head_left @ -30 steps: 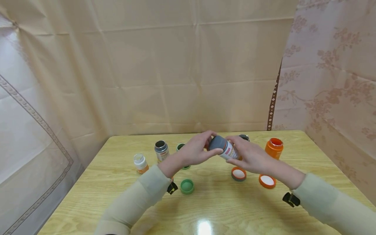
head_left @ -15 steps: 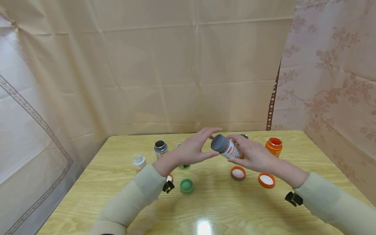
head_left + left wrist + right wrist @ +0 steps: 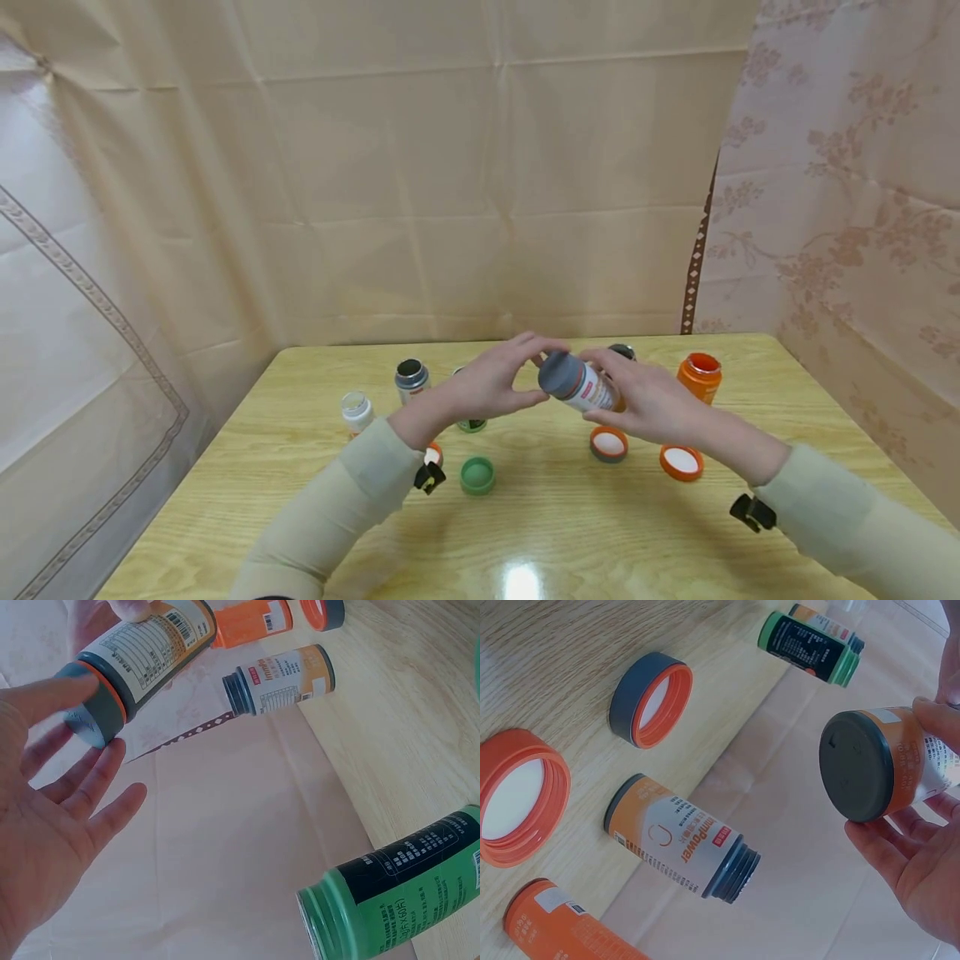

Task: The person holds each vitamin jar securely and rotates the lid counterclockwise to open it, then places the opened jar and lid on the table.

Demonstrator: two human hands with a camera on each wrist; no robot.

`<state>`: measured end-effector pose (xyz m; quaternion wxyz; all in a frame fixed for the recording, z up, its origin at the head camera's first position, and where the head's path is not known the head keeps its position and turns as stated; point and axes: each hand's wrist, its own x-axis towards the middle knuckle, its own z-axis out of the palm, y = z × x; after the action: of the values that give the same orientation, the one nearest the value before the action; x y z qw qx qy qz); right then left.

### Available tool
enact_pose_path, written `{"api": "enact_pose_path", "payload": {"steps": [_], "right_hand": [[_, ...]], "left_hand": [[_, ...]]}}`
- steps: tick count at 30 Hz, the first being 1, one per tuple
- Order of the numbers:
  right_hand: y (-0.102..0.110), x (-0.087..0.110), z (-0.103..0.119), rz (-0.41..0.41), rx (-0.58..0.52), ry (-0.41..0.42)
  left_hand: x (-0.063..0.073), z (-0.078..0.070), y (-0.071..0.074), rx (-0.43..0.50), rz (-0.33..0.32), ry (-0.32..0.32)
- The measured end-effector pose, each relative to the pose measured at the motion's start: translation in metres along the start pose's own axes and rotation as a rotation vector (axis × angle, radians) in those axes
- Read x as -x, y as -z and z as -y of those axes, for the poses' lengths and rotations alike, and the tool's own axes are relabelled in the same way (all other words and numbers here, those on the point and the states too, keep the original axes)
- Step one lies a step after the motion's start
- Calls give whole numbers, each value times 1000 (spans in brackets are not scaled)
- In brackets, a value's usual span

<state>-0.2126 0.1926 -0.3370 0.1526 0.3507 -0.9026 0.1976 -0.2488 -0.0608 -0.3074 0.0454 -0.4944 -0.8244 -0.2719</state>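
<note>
My right hand (image 3: 645, 400) grips a white-and-orange supplement bottle (image 3: 596, 390) by its lower body, tilted above the table with its dark grey cap (image 3: 558, 375) toward the left. My left hand (image 3: 491, 383) is at that cap, its fingers loosely spread. In the left wrist view, the thumb (image 3: 67, 694) lies across in front of the cap and the other fingertips are close under its edge; firm contact cannot be made out. The right wrist view shows the bottle's dark base (image 3: 855, 766), with the right fingers beneath its body.
Uncapped bottles stand behind: a white one (image 3: 357, 410), a grey-necked one (image 3: 412, 379), a green one (image 3: 405, 892) and an orange one (image 3: 699, 379). Another grey-necked bottle (image 3: 682, 836) stands behind the right hand. Loose caps lie in front: green (image 3: 477, 475), grey-orange (image 3: 608, 444), orange (image 3: 682, 462).
My left hand was around the cap, then moved off it with fingers spread, and now its index finger is back over the cap. The right hand keeps its grip on the bottle.
</note>
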Motion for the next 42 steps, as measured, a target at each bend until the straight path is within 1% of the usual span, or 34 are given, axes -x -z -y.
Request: {"api": "enact_pose_path", "payload": {"steps": [3,7,10,14,16,18,20,25,28,30,32,35,38,42], "right_hand": [[-1,1,0,-2,9,4],[-3,1,0,0,11,13],[-3,1,0,-4,11,25],[-3,1,1,-5,12,19],[-2,2,1,-5,14,10],[-1,2,1,-7,15,4],[-1,2,0,-10,20,-1],[-1,3,-1,-7,24,0],[-1,3,-1,-8,25,5],[-1,3,-1,-12,28,10],[-2,3,-2,-17,30,15],[-2,3,-2,-19,32,22],[-4,3,-2,-10,29,19],[-5,3,-2,2,28,10]], "left_hand": [[0,-1,0,14,11,62],[0,-3,1,2,18,148],[1,-2,0,-37,16,180],[2,-1,-2,-77,5,195],[3,0,-3,-77,-5,186],[3,1,-3,-60,-19,158],[3,1,-2,-29,-26,116],[3,0,-2,35,-16,16],[4,1,-2,56,-13,-24],[4,1,-2,67,-13,-40],[4,1,-2,74,-11,-48],[4,2,-3,81,-6,-40],[4,2,-4,86,2,-17],[4,4,-6,105,6,34]]}}
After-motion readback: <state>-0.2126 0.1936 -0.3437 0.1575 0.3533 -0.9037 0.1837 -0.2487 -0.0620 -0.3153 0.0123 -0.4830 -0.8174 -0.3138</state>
